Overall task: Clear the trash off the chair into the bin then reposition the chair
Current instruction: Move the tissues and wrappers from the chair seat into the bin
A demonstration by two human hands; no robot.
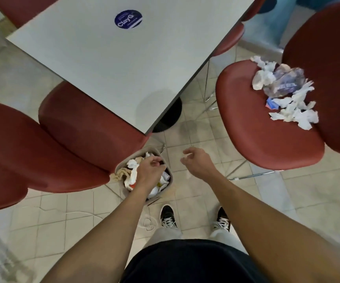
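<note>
- The trash [285, 92], crumpled paper and wrappers, lies heaped on the chair [267, 129] seat: probably light, soft, best scooped in bunches.
- The left hand [149, 170] hovers over the bin [122, 163], fingers curled, apparently holding nothing; the right hand [198, 161] hangs relaxed, empty.

Both arms reach down, left hand [149, 170] and right hand [198, 162] loosely curled.

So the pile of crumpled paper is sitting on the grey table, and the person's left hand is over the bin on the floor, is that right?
Not quite. The head view shows the pile of crumpled paper lying on the seat of the red chair to the right, not on the grey table, which carries only a round blue sticker. The rest holds: the left hand is over the bin on the floor.
</note>
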